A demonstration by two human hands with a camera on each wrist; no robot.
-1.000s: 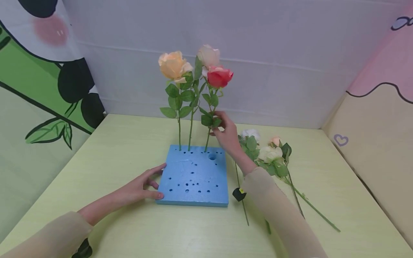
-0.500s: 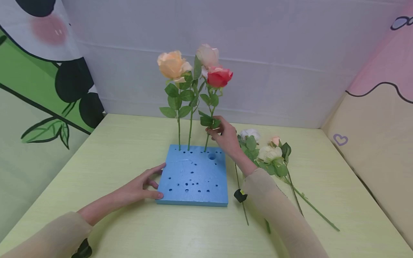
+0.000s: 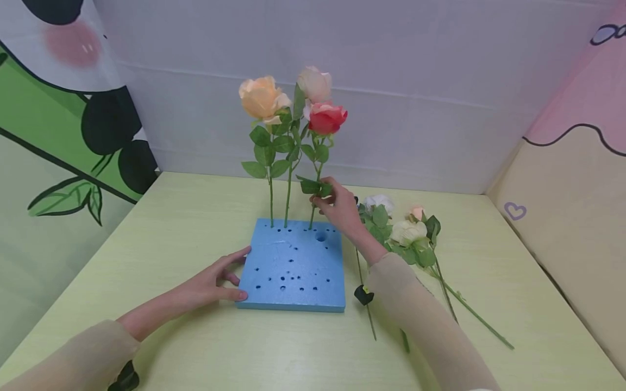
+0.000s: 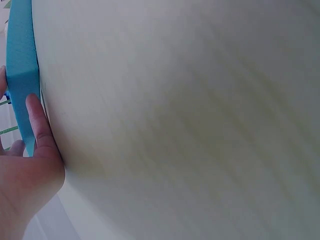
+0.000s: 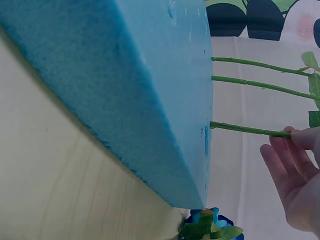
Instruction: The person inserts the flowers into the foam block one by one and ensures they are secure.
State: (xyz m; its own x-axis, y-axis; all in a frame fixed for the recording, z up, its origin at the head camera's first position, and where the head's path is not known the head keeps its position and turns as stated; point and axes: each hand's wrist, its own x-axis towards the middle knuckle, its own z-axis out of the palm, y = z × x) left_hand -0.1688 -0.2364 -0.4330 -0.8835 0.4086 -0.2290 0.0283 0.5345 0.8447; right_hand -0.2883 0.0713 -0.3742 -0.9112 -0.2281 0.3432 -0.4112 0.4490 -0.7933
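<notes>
A red rose (image 3: 327, 118) stands in a hole near the back edge of a blue foam board (image 3: 318, 266). My right hand (image 3: 340, 207) pinches its green stem (image 5: 245, 128) between thumb and finger, below the lower leaves. To the left, a peach rose (image 3: 262, 99) and a pale pink rose (image 3: 315, 85) stand upright in the same back row. My left hand (image 3: 222, 279) rests against the board's left side, thumb at the near corner and index finger farther up. In the left wrist view a finger (image 4: 40, 122) lies along the board's side.
Right of the board lie loose flowers on the pale table (image 3: 195, 336), among them a white rose (image 3: 409, 232) and a small peach one (image 3: 418, 212). A thin stem with a black piece (image 3: 364, 295) lies beside the board. A cloth backdrop (image 3: 415, 108) rises behind.
My right hand has slid slightly down the red rose's stem. The red bloom has shifted a little left and down. My left hand stays at the board's side.
</notes>
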